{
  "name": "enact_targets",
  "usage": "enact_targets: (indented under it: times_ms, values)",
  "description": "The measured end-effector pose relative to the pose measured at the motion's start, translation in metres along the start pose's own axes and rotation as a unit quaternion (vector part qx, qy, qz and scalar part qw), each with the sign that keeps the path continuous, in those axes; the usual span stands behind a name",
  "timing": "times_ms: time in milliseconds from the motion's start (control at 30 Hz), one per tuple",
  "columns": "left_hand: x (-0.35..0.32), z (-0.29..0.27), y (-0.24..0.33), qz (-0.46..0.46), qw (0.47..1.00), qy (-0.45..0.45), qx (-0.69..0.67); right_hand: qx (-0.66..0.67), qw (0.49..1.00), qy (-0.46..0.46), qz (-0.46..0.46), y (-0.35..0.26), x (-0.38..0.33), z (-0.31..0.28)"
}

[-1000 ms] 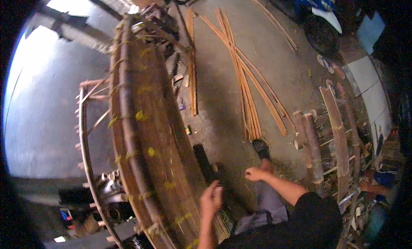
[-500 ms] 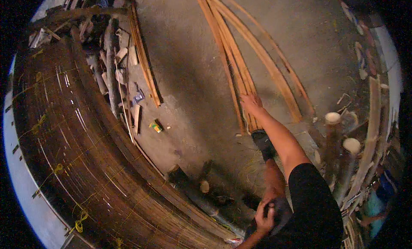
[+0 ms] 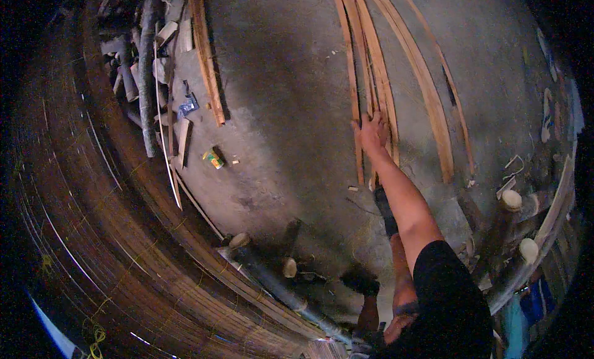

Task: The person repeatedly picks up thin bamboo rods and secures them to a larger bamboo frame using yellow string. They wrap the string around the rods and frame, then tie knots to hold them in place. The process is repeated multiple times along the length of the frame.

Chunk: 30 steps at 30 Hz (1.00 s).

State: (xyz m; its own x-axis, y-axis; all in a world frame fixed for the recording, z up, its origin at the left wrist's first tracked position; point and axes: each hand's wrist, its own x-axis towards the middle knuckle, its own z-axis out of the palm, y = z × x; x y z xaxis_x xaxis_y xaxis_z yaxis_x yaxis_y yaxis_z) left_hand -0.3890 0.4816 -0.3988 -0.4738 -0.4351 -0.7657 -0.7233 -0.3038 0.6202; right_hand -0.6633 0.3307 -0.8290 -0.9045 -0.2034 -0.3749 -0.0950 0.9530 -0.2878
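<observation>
Reaching forward from the lower right, my right hand (image 3: 373, 135) lies over several long, thin wooden strips (image 3: 366, 68) on the floor. Its fingers are apart, touching the strips near their close ends; one finger points left toward the leftmost strip. More wooden strips (image 3: 427, 99) lie a little to the right, spread apart at their near ends. Low in the picture, by my knee, a patch of skin that looks like part of my left hand (image 3: 399, 328) shows beside my black sleeve; its fingers are hidden. My foot in dark footwear (image 3: 385, 204) stands just behind the strips' ends.
A large stack of dark slats (image 3: 142, 235) tied with yellow cord fills the left. Scrap wood and logs (image 3: 147, 74) lie beyond it. Another strip bundle (image 3: 207, 62) and a yellow-green packet (image 3: 213, 158) are on the concrete floor. Cut posts (image 3: 511, 201) stand at right.
The view has shifted, so the strips sit farther right. My right hand stays at the strips, its fingers now spread more apart. My left hand, visible on my knee before, is now mostly hidden.
</observation>
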Motion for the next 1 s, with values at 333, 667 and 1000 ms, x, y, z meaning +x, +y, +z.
enact_targets:
  times_ms: [333, 667, 1000]
  values:
    - [-0.003, 0.01, 0.04, 0.142, 0.985, 0.078, 0.061, 0.249, 0.965, -0.079, 0.027, -0.062, -0.049, -0.1]
    - [0.002, -0.158, 0.291, 0.272, 0.896, 0.269, 0.226, 0.598, 0.672, -0.353, -0.258, -0.155, -0.344, -0.471]
    - [-0.2, -0.257, 0.403, 0.198, 0.962, 0.157, 0.099, 0.296, 0.725, -0.44, -0.439, -0.208, -0.413, -0.52]
